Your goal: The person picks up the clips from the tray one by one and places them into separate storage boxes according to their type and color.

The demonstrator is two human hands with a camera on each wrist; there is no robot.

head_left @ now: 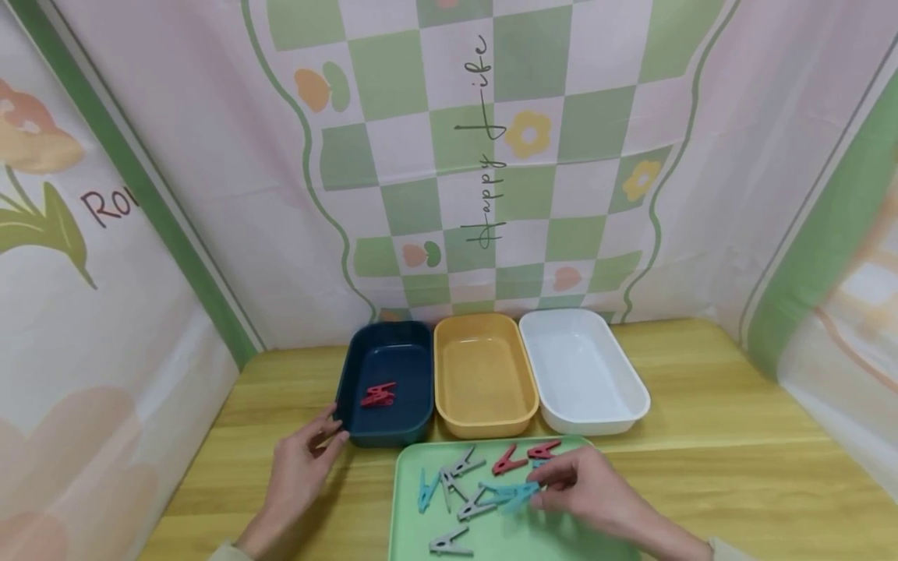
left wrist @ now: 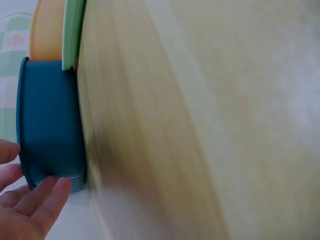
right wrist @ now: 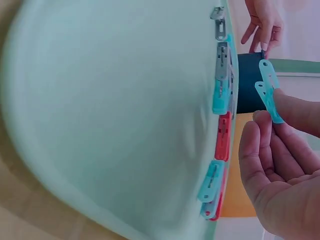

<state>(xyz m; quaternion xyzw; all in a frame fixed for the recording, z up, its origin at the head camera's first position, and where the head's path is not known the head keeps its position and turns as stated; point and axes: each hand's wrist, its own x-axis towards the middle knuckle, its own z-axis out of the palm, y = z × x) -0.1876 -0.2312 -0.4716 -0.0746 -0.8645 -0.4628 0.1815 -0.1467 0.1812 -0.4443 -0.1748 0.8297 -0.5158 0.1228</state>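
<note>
While the lower edge of the head view cuts off the nearest part of the green tray (head_left: 410, 530), a grey clothespin (head_left: 451, 541) lies toward its near left. Above the tray, the right hand (head_left: 585, 491) has thumb and fingertips pinched together on a light-blue clothespin (head_left: 515, 492); the right wrist view shows this pin lifted off the tray, its two splayed arms pointing away from the palm. It looks light and fairly stiff, probably springy plastic that would survive a knock, though smooth enough to twist in a loose pinch. The flat sides near the end where the arms meet seem a sound place to hold it, since pressing the splayed ends would likely spring it open. Around and beyond it lie more grey pins, some touching or overlapping, another blue pin (head_left: 426, 492) at the left, and two red pins (head_left: 508, 460) near the far edge. Farther left, the left hand (head_left: 298, 467) has its fingers apart and loosely extended, fingertips against the near left corner of the navy tub (head_left: 389, 439). Inside that tub sits a small cluster of red clothespins (head_left: 380, 396). Beside it stand the yellow tub (head_left: 487, 428) and the white tub (head_left: 589, 428), with a checkered curtain (head_left: 463, 140) behind.
</note>
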